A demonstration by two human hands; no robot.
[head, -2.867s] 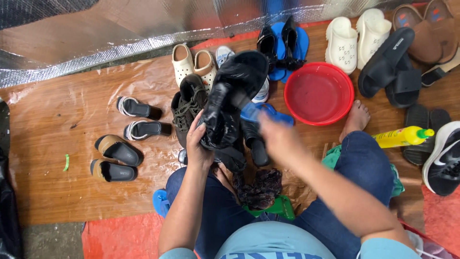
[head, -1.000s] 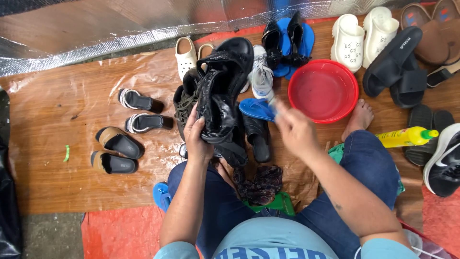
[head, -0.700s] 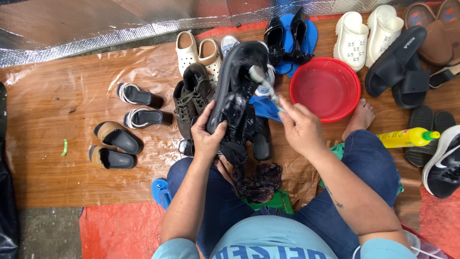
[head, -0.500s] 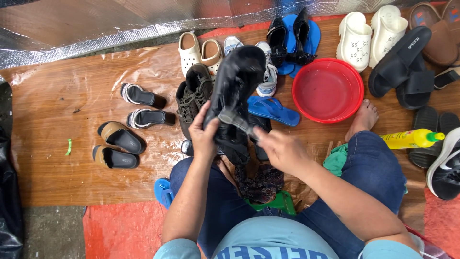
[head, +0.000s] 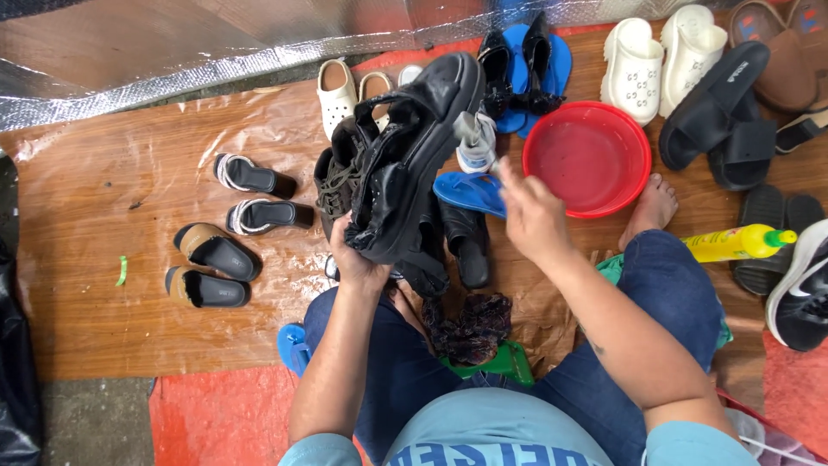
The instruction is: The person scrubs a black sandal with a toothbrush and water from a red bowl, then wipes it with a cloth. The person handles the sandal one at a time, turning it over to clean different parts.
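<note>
My left hand (head: 355, 261) grips a chunky black strappy sandal (head: 416, 160) by its heel end and holds it up, sole facing right, above my lap. My right hand (head: 530, 216) is just right of the sandal, closed around a small brush (head: 471, 131) whose blurred pale head sits against the sandal's upper edge. A red plastic basin (head: 640, 164) with water stands right of that hand. Under the sandal lie a brown laced shoe (head: 332, 185), another black sandal (head: 466, 246) and a blue flip-flop (head: 470, 192).
Striped slides (head: 254, 177) and tan-black slides (head: 216, 250) lie left on the wet brown sheet. White clogs (head: 655, 56), black slides (head: 724, 112) and a yellow squeeze bottle (head: 733, 243) are right. A dark cloth (head: 470, 328) lies between my knees; my bare foot (head: 651, 207) rests by the basin.
My right hand has swung from the sandal's lower straps up and to the right, toward the basin, with the brush. The sandal stays in my left hand, tilted slightly differently.
</note>
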